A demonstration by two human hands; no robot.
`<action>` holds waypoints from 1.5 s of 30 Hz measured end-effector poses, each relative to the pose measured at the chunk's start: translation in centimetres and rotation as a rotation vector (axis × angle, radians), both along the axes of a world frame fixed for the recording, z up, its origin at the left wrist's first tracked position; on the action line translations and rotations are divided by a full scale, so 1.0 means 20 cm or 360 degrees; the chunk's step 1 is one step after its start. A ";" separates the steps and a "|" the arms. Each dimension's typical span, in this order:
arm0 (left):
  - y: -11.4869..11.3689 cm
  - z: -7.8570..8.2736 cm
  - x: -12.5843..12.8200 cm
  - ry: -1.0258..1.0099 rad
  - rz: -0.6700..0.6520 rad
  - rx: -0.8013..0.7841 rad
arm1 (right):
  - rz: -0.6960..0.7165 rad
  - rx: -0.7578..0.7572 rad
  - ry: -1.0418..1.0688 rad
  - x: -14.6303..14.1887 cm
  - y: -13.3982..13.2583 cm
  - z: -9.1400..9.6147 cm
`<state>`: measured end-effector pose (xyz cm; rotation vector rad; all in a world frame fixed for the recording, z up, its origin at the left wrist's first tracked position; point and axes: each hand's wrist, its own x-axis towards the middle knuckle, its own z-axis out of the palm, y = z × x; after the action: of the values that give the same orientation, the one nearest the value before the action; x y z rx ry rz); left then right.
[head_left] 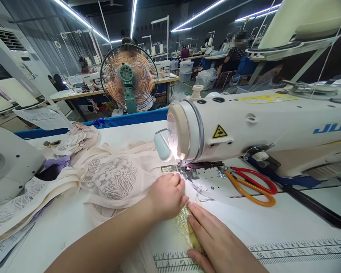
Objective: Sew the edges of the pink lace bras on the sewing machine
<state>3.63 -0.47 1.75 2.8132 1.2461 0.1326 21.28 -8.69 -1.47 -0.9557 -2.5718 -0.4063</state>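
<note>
A cream lace bra (116,178) lies left of the sewing machine (221,129), its edge running toward the needle area. My left hand (167,195) is closed on the bra's fabric just in front of the presser foot (184,172). My right hand (213,235) rests on the table with fingers stretched out, its fingertips close to my left thumb. Under and between the hands shows a strip of shiny yellowish tape (183,223). A narrow pale strip (200,191) curves from the foot toward the right.
Red-and-orange-handled scissors (252,185) lie on the machine bed. More bra pieces (76,140) are heaped at the left beside another white machine (11,167). A printed ruler (295,252) crosses the table front. Beyond the blue-edged table stands a fan (129,76); people sit farther back.
</note>
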 end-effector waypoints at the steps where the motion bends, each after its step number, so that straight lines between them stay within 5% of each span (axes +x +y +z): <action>1: 0.00 0.00 0.00 0.0002 0.0001 0.0005 | 0.0001 0.0002 -0.0003 0.00 0.00 0.00; 8: 0.03 -0.07 -0.01 0.0052 0.0003 0.0185 | -0.0051 -0.0012 0.0074 0.00 0.02 -0.03; 12: 0.01 -0.04 -0.01 0.0123 -0.0093 0.0299 | -0.0065 -0.0080 0.0136 -0.03 0.04 -0.05; 21: -0.13 0.14 0.02 0.0629 -0.0088 -0.0202 | -0.0107 -0.0172 0.0189 -0.05 0.04 -0.05; 45: 0.06 0.05 -0.12 0.0125 -0.0161 -0.0025 | -0.0051 -0.0125 0.0262 -0.03 0.03 -0.04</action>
<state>1.30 0.71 2.81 2.8868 1.1104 0.0076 20.69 -8.11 -2.22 -1.0142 -2.4416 -0.2265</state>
